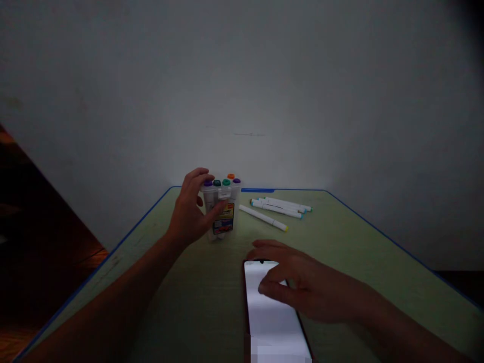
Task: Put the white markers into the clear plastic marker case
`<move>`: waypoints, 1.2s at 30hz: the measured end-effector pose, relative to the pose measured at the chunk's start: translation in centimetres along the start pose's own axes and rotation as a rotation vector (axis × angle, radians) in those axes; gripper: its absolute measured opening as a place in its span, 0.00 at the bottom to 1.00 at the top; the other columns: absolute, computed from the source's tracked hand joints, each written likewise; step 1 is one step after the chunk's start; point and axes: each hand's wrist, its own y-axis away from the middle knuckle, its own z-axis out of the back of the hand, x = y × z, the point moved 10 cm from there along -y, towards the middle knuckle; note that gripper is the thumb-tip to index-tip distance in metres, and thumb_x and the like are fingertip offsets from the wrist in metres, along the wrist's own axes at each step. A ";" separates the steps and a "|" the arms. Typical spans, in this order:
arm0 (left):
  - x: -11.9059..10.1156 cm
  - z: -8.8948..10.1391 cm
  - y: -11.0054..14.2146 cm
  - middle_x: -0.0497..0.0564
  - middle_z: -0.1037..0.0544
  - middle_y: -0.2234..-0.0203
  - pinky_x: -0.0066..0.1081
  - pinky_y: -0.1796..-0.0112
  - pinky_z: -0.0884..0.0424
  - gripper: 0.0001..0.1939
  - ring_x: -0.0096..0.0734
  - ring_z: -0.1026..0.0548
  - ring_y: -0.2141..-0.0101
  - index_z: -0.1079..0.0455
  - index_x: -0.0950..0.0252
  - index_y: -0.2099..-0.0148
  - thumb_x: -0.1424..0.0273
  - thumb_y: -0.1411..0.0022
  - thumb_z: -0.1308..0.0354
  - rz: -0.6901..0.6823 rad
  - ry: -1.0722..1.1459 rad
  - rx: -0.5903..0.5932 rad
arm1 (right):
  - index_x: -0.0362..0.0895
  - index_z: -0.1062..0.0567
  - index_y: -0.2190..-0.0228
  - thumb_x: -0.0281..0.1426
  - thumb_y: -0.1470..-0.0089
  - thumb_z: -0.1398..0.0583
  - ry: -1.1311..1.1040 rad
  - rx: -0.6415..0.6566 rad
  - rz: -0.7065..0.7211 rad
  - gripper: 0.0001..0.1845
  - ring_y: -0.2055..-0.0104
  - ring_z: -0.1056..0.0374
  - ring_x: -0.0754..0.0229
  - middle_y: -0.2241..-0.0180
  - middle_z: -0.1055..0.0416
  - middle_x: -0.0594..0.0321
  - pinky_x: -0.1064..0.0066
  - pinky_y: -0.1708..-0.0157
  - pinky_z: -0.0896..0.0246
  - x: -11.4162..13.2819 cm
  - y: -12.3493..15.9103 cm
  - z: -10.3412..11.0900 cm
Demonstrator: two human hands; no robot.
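Observation:
My left hand (pixel 192 209) is wrapped round a clear plastic marker case (pixel 237 201), thumb on its front label and fingers at the top. The case stands upright on the table, with purple, green and orange marker ends (pixel 226 182) showing at its top. My right hand (pixel 291 277) hovers over the upper part of a smartphone (pixel 274 322) with a bright white screen, fingers bent and apart, nothing visible in them. Whether a fingertip touches the phone I cannot tell.
Several white markers (pixel 282 206) lie in a loose pile behind the phone. One marker with a yellow end (pixel 264 218) lies nearer, beside the case. The light green table (pixel 351 242) has a blue edge and meets a pale wall (pixel 242 91).

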 end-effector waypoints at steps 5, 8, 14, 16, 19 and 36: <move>0.0 -0.1 0.0 0.59 0.37 0.48 0.26 0.73 0.30 0.23 0.37 0.32 0.55 0.40 0.64 0.50 0.67 0.47 0.40 -0.002 0.002 0.004 | 0.42 0.25 0.71 0.30 0.43 0.47 0.031 -0.321 -0.117 0.12 0.55 0.33 0.56 0.60 0.28 0.54 0.61 0.54 0.37 -4.6 0.4 2.7; 0.0 0.0 0.0 0.58 0.37 0.48 0.26 0.73 0.31 0.23 0.37 0.33 0.54 0.40 0.64 0.50 0.67 0.47 0.39 -0.002 0.000 0.004 | 0.40 0.25 0.60 0.30 0.46 0.46 0.144 -0.430 -0.265 0.14 0.50 0.35 0.52 0.54 0.30 0.50 0.57 0.49 0.41 -8.6 1.1 3.2; 0.0 0.0 0.0 0.58 0.37 0.48 0.26 0.73 0.31 0.23 0.37 0.33 0.55 0.40 0.64 0.49 0.67 0.47 0.40 -0.013 -0.007 0.002 | 0.33 0.35 0.46 0.29 0.46 0.47 0.332 -0.292 -0.569 0.26 0.41 0.45 0.50 0.43 0.40 0.45 0.59 0.41 0.51 -13.1 2.0 2.5; 0.1 0.0 0.0 0.58 0.37 0.48 0.26 0.73 0.32 0.23 0.37 0.32 0.55 0.40 0.64 0.49 0.67 0.47 0.40 -0.007 -0.010 0.005 | 0.33 0.36 0.45 0.28 0.46 0.48 0.374 -0.197 -0.619 0.26 0.40 0.46 0.49 0.42 0.41 0.45 0.60 0.42 0.50 -13.1 1.8 2.3; 0.2 0.0 0.0 0.59 0.37 0.48 0.26 0.73 0.32 0.22 0.37 0.32 0.55 0.40 0.64 0.50 0.67 0.47 0.40 -0.002 -0.005 0.003 | 0.35 0.32 0.50 0.28 0.45 0.48 0.439 -0.074 -0.635 0.22 0.43 0.42 0.49 0.45 0.37 0.45 0.61 0.46 0.46 -12.1 0.7 2.6; 0.0 0.1 -0.1 0.58 0.37 0.48 0.28 0.71 0.29 0.22 0.40 0.33 0.52 0.40 0.63 0.50 0.66 0.47 0.39 0.005 -0.022 0.016 | 0.38 0.27 0.56 0.30 0.44 0.49 0.469 -0.145 -0.666 0.17 0.51 0.36 0.52 0.55 0.31 0.48 0.65 0.51 0.45 -12.8 -0.2 3.6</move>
